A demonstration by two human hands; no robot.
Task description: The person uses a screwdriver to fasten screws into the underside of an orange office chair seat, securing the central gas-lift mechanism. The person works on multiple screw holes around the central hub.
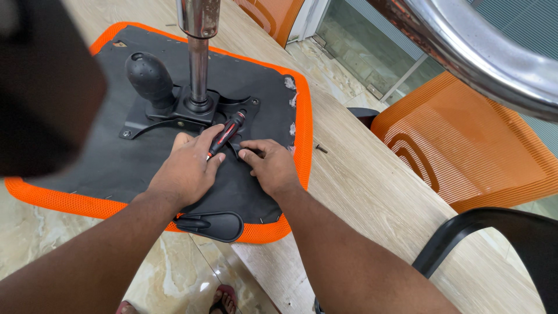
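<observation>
While the upturned chair seat (116,163) lies on the wooden tabletop (372,192), its black underside facing up inside an orange mesh border, the red-and-black screwdriver (226,134) slants across the middle of it. The tool's long axis runs from near left to far right: the handle end points away and to the right, towards the black mounting plate (174,116), and the working end points back and down to the left, where it is hidden under the fingers, so its tip cannot be seen.

The left hand (186,168) is wrapped around the lower part of the screwdriver, fingers curled over the shaft, with the handle rising out past the thumb. The right hand (270,166) lies just to the right of it, palm down on the black underside, its fingers bent and pressing at a spot beside the tool's lower end; whether it pinches anything small cannot be told.

Just beyond the hands, the mounting plate is bolted to the seat, and a chrome column (199,52) stands upright out of its middle. A black knob-ended lever (148,75) rises to the left of the column. At the near edge of the seat, a black plastic bracket (212,225) overhangs the border.

A small dark screw (321,149) lies loose on the tabletop to the right of the seat, well apart from both hands. Orange mesh chairs (459,151) stand beyond the tabletop's right edge.
</observation>
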